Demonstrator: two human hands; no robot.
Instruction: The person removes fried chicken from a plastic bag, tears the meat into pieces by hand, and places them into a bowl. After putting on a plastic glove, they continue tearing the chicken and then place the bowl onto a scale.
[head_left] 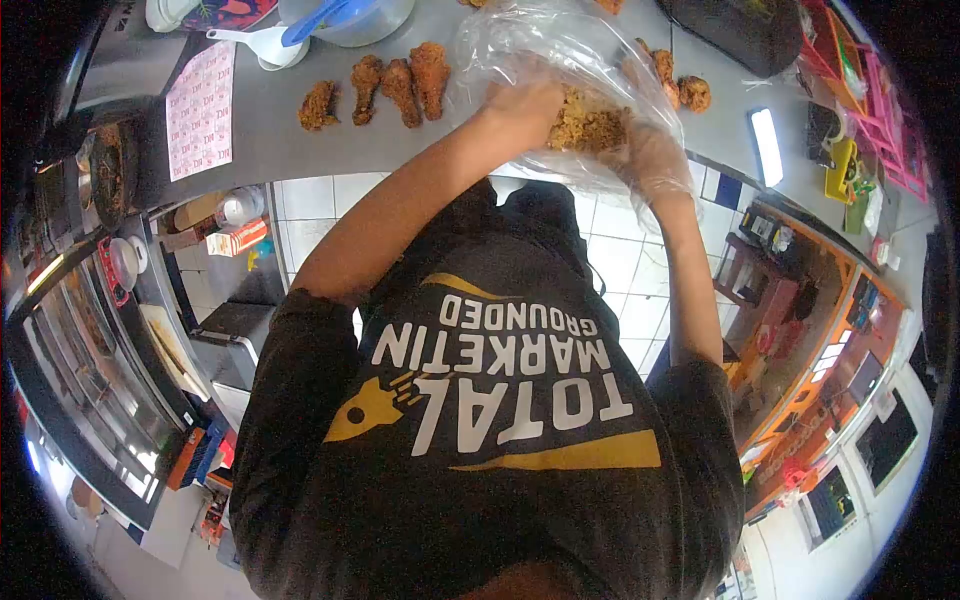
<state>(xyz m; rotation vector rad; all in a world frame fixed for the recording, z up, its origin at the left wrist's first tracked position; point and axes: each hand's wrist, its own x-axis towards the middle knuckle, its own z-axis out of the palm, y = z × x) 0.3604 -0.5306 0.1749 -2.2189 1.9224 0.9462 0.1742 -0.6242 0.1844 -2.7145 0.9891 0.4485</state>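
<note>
A clear plastic bag lies on the grey counter at the front edge, close to my body. Inside it is a heap of golden-brown crumbly food. My left hand has its fingers curled on the bag at the left of the heap. At the right of the heap, my right hand grips the bag, with clear film over part of it. To the left of the bag, several fried chicken drumsticks lie in a row, with another fried chicken piece beside them.
On the counter are a pink-printed paper sheet, a white scoop and a clear bowl with a blue utensil. More fried pieces and a lit phone are at right. A dark tray stands behind.
</note>
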